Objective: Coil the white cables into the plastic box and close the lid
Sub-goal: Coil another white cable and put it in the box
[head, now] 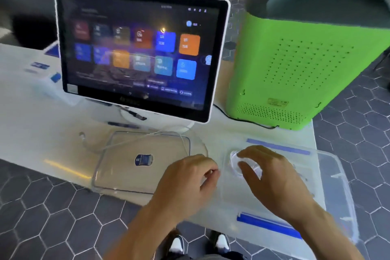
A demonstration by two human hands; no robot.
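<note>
White cables (245,164) are being coiled inside the plastic box (333,177), pinched by the right hand (272,175); the left hand (187,179) is curled on a trailing strand. The lid (118,167) is left off alongside.

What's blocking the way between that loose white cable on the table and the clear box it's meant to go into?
Nothing visible. The white cable trails across the clear lid lying on the table, left of the plastic box. The box is open, with the right hand already over it and the left hand beside it.
</note>
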